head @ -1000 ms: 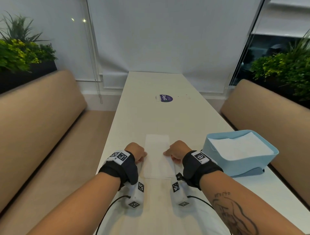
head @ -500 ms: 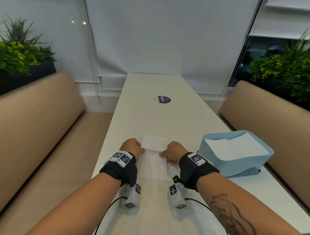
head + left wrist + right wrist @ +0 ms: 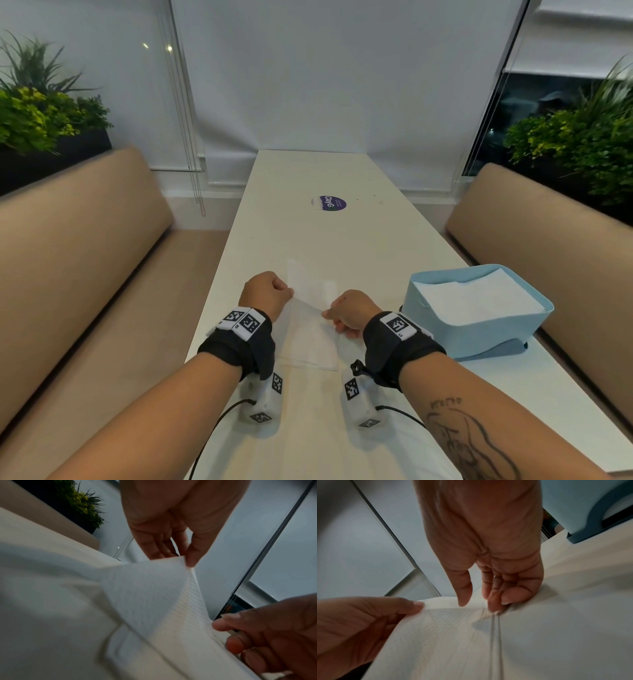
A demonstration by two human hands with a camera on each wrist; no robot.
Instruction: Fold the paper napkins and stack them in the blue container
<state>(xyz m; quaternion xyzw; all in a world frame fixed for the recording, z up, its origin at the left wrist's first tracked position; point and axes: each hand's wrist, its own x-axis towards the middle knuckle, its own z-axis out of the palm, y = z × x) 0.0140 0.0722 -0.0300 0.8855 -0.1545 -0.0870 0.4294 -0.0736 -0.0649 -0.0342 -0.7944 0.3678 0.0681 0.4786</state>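
A white paper napkin (image 3: 310, 329) lies lengthwise on the white table (image 3: 308, 240) between my hands. Its near part is flat, and its far part (image 3: 308, 286) is raised and blurred. My left hand (image 3: 289, 294) pinches the left edge; in the left wrist view the left hand (image 3: 185, 559) holds a lifted corner of the napkin (image 3: 145, 588). My right hand (image 3: 327, 313) pinches the right edge; in the right wrist view the right hand (image 3: 493, 605) has thumb and fingers closed on the napkin (image 3: 445, 628). The blue container (image 3: 479, 337) stands to the right, with white napkins (image 3: 479, 298) inside.
A purple round sticker (image 3: 331, 204) sits farther down the table. Tan bench seats (image 3: 68, 257) run along both sides, with potted plants (image 3: 575, 147) behind them. A window blind closes off the far end. The container's base (image 3: 590, 524) is close to my right hand.
The napkin lay flat with my hands at its sides. Both hands have since moved slightly away from me and lifted its far part off the table.
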